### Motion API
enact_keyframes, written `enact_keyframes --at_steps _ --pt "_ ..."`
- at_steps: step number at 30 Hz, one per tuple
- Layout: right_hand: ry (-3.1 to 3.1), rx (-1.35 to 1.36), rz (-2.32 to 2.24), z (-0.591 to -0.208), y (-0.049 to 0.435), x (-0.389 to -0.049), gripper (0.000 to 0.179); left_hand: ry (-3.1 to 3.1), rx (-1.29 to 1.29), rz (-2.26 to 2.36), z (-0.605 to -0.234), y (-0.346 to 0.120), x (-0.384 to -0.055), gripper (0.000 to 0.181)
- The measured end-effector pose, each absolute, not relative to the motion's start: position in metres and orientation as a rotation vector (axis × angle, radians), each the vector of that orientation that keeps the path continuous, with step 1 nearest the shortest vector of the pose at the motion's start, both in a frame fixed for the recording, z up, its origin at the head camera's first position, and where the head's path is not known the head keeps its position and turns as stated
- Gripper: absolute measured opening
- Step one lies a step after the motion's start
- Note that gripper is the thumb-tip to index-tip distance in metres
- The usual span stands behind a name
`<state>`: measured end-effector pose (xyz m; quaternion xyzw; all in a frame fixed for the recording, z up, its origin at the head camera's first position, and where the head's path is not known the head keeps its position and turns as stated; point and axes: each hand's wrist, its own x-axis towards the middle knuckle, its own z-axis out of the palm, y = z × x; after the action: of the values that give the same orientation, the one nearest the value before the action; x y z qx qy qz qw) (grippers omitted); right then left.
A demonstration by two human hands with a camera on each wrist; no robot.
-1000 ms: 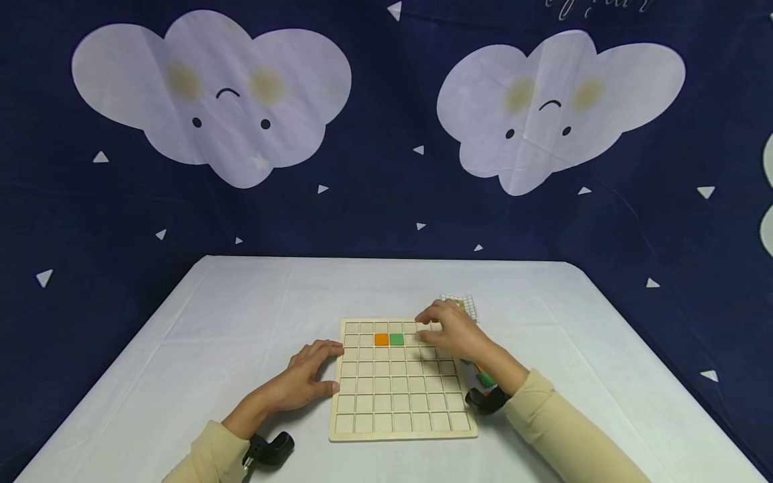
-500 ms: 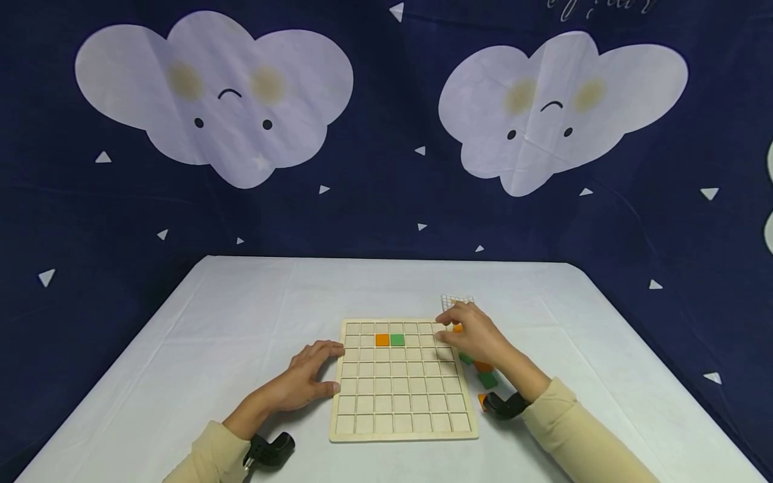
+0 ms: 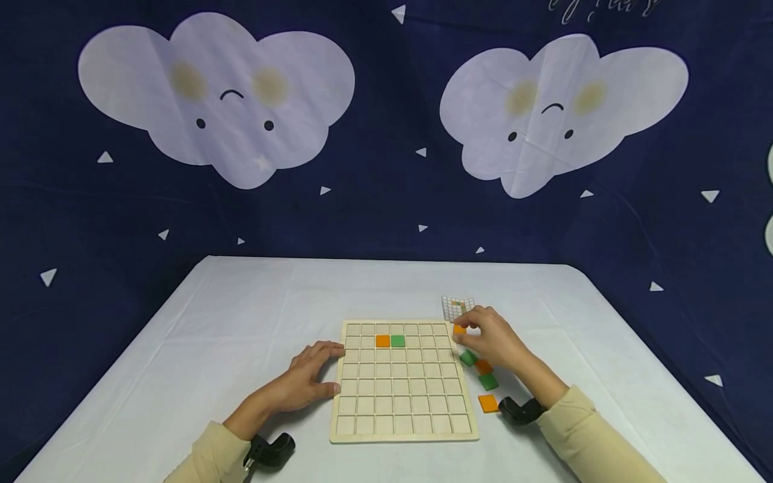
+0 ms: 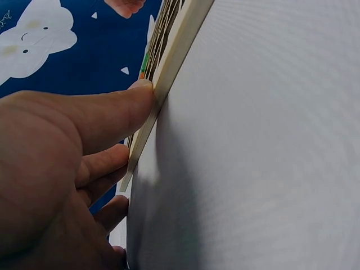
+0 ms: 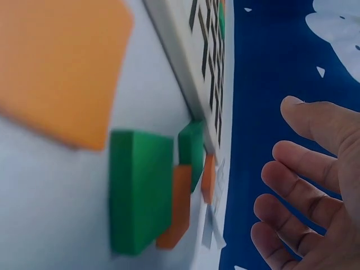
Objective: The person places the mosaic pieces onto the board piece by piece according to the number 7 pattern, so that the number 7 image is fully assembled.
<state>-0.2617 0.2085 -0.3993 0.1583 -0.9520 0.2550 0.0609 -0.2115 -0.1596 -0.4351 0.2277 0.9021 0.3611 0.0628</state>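
Observation:
A pale wooden grid board (image 3: 401, 387) lies on the white table, an orange tile (image 3: 383, 341) and a green tile (image 3: 398, 341) side by side in its second row. My left hand (image 3: 302, 379) rests at the board's left edge, thumb and fingertips touching the rim with the fingers extended. To the right of the board, my right hand (image 3: 492, 339) hovers near an orange tile (image 3: 459, 329). In the right wrist view, the fingers of my right hand (image 5: 309, 185) are spread and hold nothing.
Right of the board lie loose tiles: a green tile (image 3: 468, 358), an orange tile (image 3: 484, 367), another green tile (image 3: 488, 382) and an orange tile (image 3: 488, 403) nearer me. A printed grid card (image 3: 449, 307) sits behind them. A dark cloud-patterned cloth (image 3: 386, 201) hangs behind the table.
My right hand has moved right from over the board's upper right to beside the loose tiles, uncovering several of them and the card. My left hand stays at the board's edge.

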Motion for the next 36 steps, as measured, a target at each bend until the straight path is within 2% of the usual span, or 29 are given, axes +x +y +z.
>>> enact_keyframes --at_steps 20,36 --pt "-2.906 0.404 0.746 -0.408 0.225 -0.272 0.034 2.723 0.719 1.102 -0.435 -0.160 -0.211 0.056" --pt "-2.959 0.412 0.687 -0.412 0.228 -0.284 0.029 2.717 0.717 1.112 -0.435 -0.160 -0.211 0.056"
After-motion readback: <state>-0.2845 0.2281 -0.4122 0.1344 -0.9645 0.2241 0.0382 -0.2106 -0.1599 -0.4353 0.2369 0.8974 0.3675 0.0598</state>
